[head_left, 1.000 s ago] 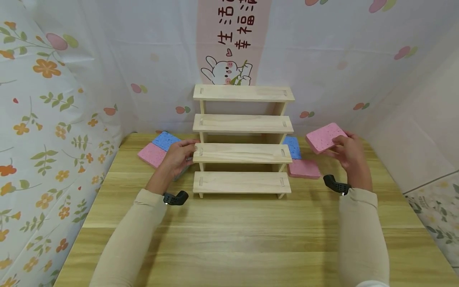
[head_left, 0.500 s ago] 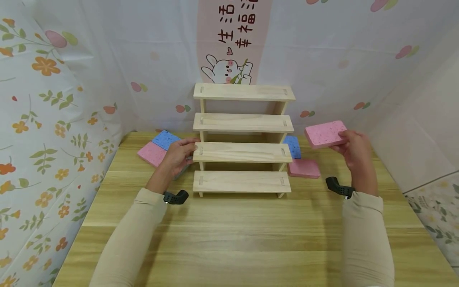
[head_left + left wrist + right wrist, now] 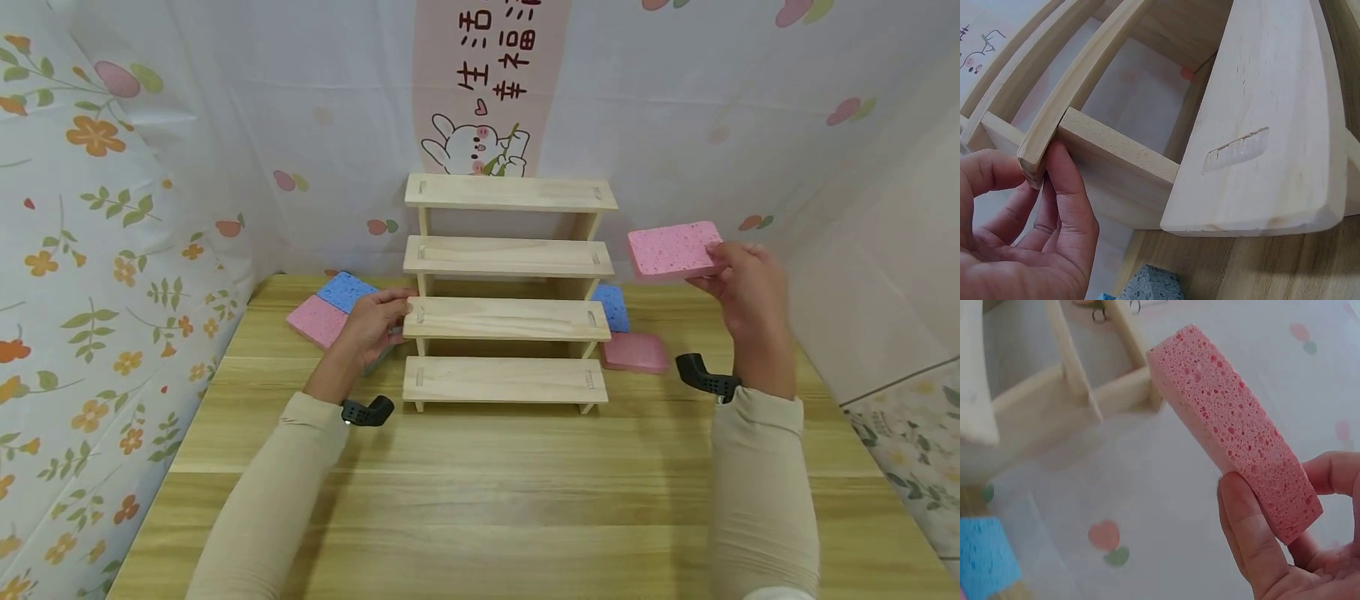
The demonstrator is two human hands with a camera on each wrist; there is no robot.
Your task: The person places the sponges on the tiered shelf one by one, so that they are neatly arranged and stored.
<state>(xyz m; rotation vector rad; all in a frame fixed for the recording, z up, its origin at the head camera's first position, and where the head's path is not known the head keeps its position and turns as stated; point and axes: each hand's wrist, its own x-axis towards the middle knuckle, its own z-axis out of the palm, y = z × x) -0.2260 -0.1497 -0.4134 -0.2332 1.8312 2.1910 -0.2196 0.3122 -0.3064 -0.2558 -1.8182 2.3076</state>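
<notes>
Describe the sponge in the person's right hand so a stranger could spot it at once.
Start at the wooden tiered shelf on the table and look to its right. There the right hand holds a pink sponge in the air. The other pink and blue sponges all lie on the tabletop.

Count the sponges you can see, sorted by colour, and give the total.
Pink sponges: 3 (held sponge, one left of the rack, one on the right)
Blue sponges: 2 (left, right)
Total: 5
</notes>
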